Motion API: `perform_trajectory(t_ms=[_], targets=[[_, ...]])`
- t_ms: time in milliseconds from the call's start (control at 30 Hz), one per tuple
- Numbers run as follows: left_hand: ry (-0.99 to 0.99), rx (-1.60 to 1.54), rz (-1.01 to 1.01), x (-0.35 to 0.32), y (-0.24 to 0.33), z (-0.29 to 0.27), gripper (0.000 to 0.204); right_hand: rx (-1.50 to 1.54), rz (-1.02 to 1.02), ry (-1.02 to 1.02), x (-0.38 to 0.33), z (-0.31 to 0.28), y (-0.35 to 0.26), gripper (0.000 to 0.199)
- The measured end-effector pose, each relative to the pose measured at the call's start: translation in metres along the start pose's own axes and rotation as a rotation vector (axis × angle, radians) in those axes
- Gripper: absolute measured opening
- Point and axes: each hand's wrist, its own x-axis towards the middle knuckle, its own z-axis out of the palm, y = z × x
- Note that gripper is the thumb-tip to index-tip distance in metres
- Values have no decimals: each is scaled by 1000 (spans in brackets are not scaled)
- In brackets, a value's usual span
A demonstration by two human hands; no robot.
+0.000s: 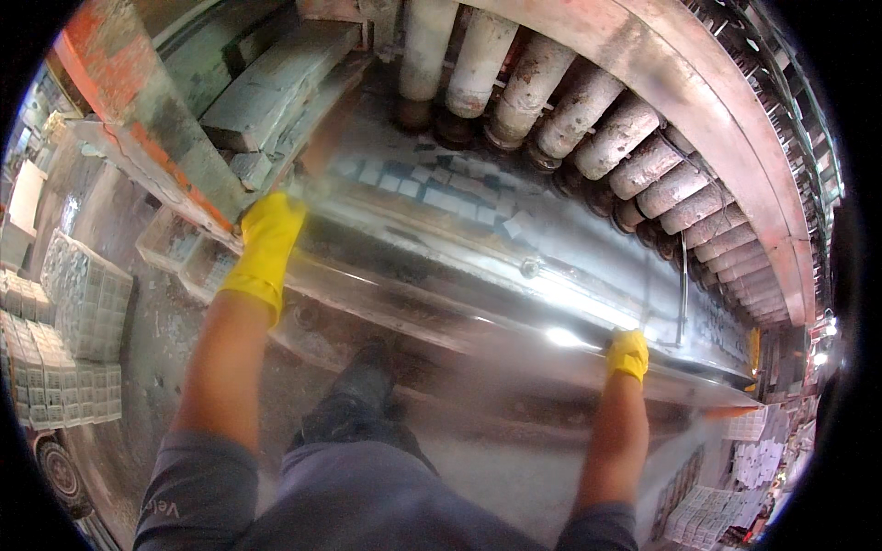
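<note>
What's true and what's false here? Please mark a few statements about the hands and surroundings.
1. The left hand and right hand both wear yellow gloves. True.
2. The right hand is nearer the orange post. False: the left hand is nearer that post.
3. The sleeves are bright red. False: the sleeves are dark grey.
4. A row of cylinders lies beyond the hands. True.
5. Both forearms are bare. True.

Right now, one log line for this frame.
left hand, yellow-gloved: at front metal edge, grip unclear | right hand, yellow-gloved: same edge, farther right, grip unclear | beyond: pale pieces, row of cylinders
</note>
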Motion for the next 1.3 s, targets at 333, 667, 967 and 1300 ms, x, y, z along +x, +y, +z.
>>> perform_trajectory(t_ms=[333, 667, 967, 1300], targets=[[-30, 4, 73, 33, 41, -4, 41, 418, 144, 220, -7, -21, -68, 67], [-132, -84, 667, 83, 60, 75, 51, 492, 264, 302, -59, -32, -210, 60], [-599, 30, 492, 154, 141, 140, 78, 511, 350, 382, -41, -21, -207, 58], [-510, -159, 704, 208, 147, 213, 87, 513, 329, 393, 6, -38, -238, 58]])
